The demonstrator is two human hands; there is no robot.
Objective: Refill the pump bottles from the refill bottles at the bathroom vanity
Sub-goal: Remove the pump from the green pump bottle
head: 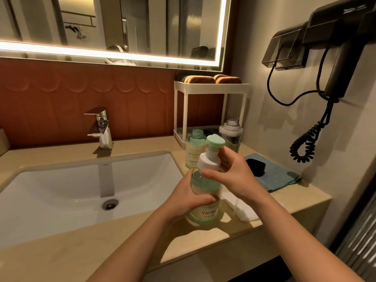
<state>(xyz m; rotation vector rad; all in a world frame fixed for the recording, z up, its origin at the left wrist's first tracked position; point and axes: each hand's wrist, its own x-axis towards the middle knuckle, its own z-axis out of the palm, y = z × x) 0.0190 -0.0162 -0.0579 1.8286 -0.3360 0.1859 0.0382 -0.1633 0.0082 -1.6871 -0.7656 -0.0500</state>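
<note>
The clear plastic pump bottle [205,192], glossy chrome faucet [101,129], smooth white sink [61,180], and blue cloth towel [278,176].

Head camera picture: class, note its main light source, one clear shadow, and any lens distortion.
Head view: the mirror's lit border glares brightest; head view: the pump bottle casts a dark shadow on the countertop; head view: wide-angle lens tilts vertical lines.

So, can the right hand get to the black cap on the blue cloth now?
Probably yes: the cap lies uncovered beyond the right hand, nothing between. But its grip is on the pump, so it must let go first.
</note>
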